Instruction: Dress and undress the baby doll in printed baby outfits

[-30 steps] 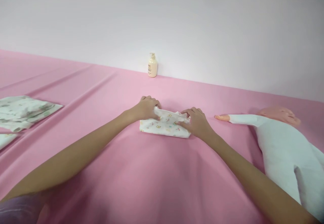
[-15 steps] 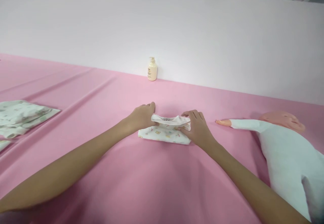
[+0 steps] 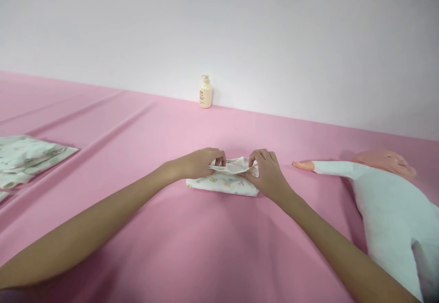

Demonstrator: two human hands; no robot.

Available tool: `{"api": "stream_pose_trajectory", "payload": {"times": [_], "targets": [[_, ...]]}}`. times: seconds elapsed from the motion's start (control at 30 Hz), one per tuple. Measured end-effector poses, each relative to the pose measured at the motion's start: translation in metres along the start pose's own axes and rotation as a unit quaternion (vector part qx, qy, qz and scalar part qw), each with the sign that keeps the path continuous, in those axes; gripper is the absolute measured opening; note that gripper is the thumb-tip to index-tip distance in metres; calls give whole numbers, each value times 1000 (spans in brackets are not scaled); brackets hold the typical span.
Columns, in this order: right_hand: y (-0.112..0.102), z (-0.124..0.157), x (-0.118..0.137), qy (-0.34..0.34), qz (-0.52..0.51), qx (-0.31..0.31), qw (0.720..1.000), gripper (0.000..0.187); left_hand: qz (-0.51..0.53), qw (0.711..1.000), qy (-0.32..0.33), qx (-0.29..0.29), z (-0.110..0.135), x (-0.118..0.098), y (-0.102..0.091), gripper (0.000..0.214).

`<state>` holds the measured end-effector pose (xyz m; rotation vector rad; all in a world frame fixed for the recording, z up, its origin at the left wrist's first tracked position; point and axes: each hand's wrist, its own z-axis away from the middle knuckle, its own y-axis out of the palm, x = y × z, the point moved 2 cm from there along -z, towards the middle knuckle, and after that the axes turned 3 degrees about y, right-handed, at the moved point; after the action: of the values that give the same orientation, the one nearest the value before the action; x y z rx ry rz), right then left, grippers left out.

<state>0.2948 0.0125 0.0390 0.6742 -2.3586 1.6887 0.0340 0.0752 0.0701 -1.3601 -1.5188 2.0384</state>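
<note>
A small white baby garment (image 3: 222,185) with a pastel print lies folded on the pink cloth, its plain white neckline edge raised at the top. My left hand (image 3: 206,162) pinches that edge from the left, fingertips curled over into the opening. On the right side, my right hand (image 3: 265,170) grips the same garment between thumb and fingers. Parts of the fabric are hidden under both hands.
A cream pump bottle (image 3: 206,93) stands at the back against the white wall (image 3: 291,56). To the right lies a baby doll (image 3: 384,202) in white clothing. Folded printed clothes (image 3: 30,159) are at the left on the creased pink cloth (image 3: 154,248).
My left hand has moved a little right, its fingers now curling over the garment's edge. The raised neckline has bunched and lowered slightly. My right hand has stayed nearly in place.
</note>
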Motion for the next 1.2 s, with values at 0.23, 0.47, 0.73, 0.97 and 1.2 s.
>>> {"api": "stream_pose_trajectory", "payload": {"times": [0.23, 0.47, 0.73, 0.97, 1.2], "targets": [[2, 2, -3, -1, 1, -6, 1000, 42, -51, 996, -68, -29, 2, -3, 3, 29], [9, -7, -13, 1, 21, 23, 999, 45, -60, 991, -102, -66, -4, -1, 11, 33], [-11, -3, 6, -50, 12, -6, 999, 15, -94, 991, 0, -98, 9, -17, 12, 23], [-53, 41, 45, -97, -18, 119, 988, 16, -197, 959, 150, -141, 67, -44, 35, 26], [-68, 121, 66, -225, 40, 227, 947, 51, -222, 944, 211, -124, 134, -85, 70, 24]]}}
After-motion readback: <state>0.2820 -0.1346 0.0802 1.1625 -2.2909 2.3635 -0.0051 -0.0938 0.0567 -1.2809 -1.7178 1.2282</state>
